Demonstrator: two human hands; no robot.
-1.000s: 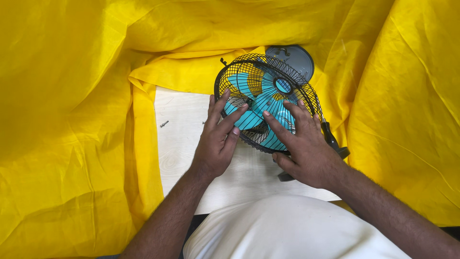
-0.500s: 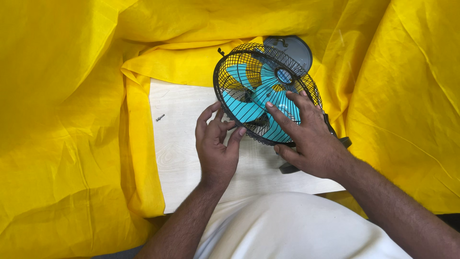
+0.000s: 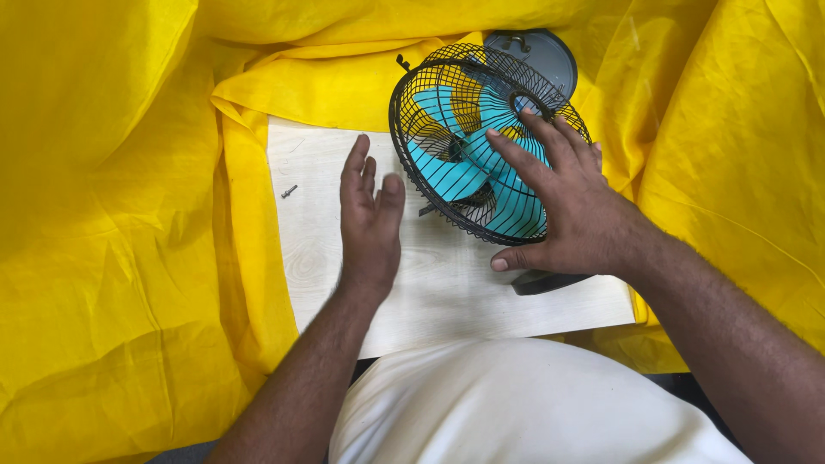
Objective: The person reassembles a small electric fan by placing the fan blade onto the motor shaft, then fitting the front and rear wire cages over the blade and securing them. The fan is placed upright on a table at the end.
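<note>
Right hand (image 3: 574, 206) spread flat, fingers apart, pressing on the black wire cage of the small table fan with turquoise blades (image 3: 464, 146). Tilted on the pale wooden board (image 3: 430, 292), that fan, its face turned up and leftward, dark round base (image 3: 531, 51) behind. Left hand (image 3: 369, 219) open and empty, just left of the cage, not touching. Farther left on the board, well apart, a small metal screw (image 3: 289, 192).

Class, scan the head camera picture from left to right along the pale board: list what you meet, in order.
Yellow cloth → small screw → left hand, flat and open above the board → black fan cage with turquoise blades → right hand spread on the cage.
</note>
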